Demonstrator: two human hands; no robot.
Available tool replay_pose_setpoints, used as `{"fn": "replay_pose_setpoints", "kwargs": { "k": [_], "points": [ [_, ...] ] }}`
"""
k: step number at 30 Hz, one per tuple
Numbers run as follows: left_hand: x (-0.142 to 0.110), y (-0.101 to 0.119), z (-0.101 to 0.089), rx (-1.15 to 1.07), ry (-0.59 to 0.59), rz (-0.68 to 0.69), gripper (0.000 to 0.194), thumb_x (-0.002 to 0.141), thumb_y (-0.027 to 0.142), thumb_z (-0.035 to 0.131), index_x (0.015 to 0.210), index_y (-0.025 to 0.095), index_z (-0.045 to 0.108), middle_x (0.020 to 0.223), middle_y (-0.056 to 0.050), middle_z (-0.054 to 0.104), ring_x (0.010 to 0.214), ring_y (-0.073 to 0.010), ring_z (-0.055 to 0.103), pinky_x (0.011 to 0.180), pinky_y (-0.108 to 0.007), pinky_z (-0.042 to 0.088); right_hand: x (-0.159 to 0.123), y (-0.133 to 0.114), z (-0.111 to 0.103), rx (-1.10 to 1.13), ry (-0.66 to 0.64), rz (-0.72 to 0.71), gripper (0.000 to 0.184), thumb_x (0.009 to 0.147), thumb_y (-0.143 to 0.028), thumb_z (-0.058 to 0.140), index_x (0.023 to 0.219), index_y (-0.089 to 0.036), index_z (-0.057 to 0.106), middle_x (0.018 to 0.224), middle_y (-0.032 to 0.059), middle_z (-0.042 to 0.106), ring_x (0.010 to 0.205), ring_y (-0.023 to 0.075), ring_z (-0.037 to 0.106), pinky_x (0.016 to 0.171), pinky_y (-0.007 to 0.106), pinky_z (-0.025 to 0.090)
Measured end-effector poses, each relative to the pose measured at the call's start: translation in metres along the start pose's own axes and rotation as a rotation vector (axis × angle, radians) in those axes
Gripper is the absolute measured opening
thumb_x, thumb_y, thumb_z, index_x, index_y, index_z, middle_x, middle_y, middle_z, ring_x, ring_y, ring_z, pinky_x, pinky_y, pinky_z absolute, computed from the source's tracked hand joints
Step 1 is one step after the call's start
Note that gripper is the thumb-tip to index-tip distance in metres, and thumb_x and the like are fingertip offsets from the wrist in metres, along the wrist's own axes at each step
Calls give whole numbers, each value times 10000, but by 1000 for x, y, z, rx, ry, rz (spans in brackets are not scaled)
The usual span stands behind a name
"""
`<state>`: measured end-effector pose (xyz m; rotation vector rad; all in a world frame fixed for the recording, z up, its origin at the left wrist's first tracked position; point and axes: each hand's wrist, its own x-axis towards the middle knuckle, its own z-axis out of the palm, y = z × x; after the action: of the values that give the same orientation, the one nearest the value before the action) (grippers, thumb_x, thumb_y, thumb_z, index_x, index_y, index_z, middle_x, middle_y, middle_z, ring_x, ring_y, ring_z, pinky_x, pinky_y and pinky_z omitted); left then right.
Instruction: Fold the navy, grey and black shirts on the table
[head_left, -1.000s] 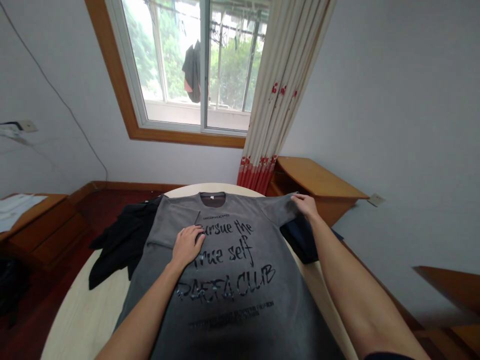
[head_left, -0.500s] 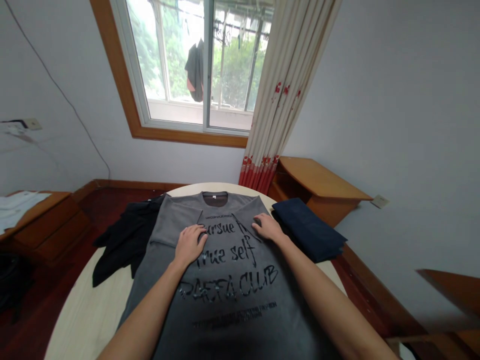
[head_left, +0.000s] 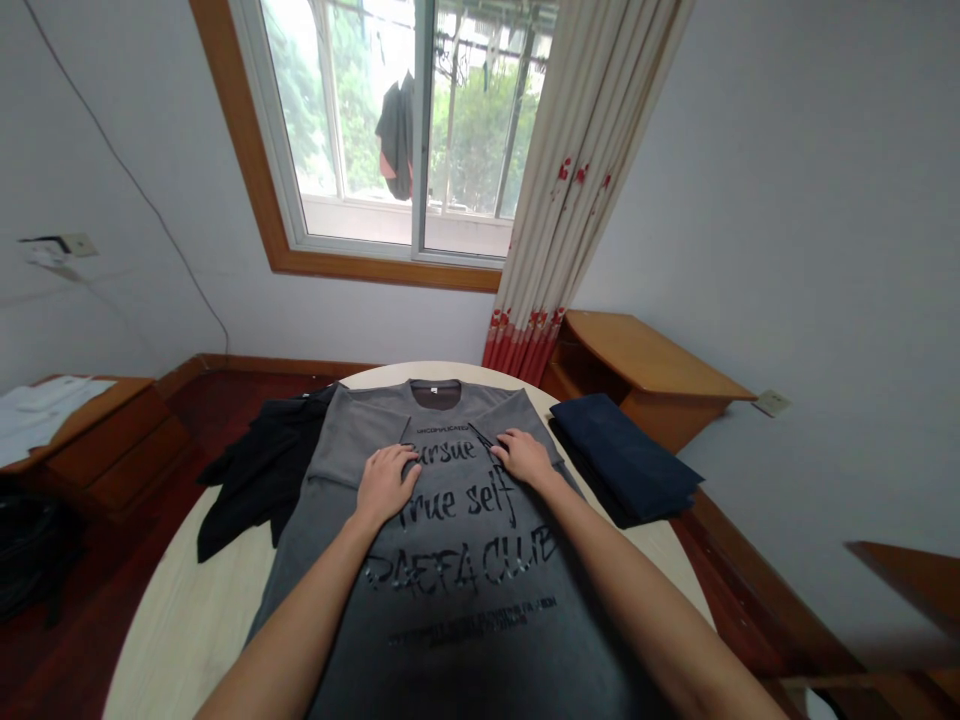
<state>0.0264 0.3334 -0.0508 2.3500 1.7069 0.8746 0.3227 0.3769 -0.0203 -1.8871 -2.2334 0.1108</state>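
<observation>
Resting left hand [head_left: 384, 486] and right hand [head_left: 527, 458] with loosely open fingers on folded-in sleeves [head_left: 511, 412], 11 and 1 o'clock, probably against flopping lol.

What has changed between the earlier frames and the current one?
The right hand carried the right-side sleeve inward from its outstretched position, folding it over the gray T-shirt's chest, and now rests there. The navy folded cloth came into fuller view. The left hand stayed on the shirt by the other, already folded sleeve; the black clothing stayed put.
</observation>
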Motion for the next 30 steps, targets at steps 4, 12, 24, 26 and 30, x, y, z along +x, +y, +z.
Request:
{"fn": "replay_pose_setpoints", "kwargs": {
  "k": [4,12,24,26,30],
  "points": [
    [0,-1,1,-6,0,2,281,959,357,514,1120,237,710,1263,-79,690,1246,-277,567,1098,-475,392,1,-11,-7,-70,-47,48,325,989,-395,511,1153,-211,723,1248,146,649,1118,294,603,889,376,465],
    [0,-1,1,-6,5,-1,262,959,338,525,1117,230,704,1259,-71,693,1242,-269,569,1089,-465,398,15,-37,4,-152,8,90,366,994,-411,482,1157,-155,688,1233,163,619,1153,283,543,930,372,435],
    [0,1,-1,-15,-9,-23,269,955,327,528,1127,224,707,1275,-77,683,1256,-269,556,1102,-470,391,44,-43,-12,10,45,116,413,1038,-411,357,1082,-185,699,1120,123,706,1021,241,643,841,311,449],
    [0,2,-1,-12,-9,-27,268,955,325,528,1129,226,706,1280,-76,682,1257,-269,555,1104,-471,389,48,-36,-9,3,20,122,442,1016,-465,394,1037,-173,725,1095,140,719,1027,262,645,874,333,447],
    [0,2,-2,-14,-11,-17,266,958,322,525,1130,227,704,1280,-73,683,1259,-265,555,1107,-469,386,60,-4,2,-77,77,235,523,1015,-445,363,1364,-125,586,1441,186,546,1322,303,484,1076,426,352]
  ]
}}
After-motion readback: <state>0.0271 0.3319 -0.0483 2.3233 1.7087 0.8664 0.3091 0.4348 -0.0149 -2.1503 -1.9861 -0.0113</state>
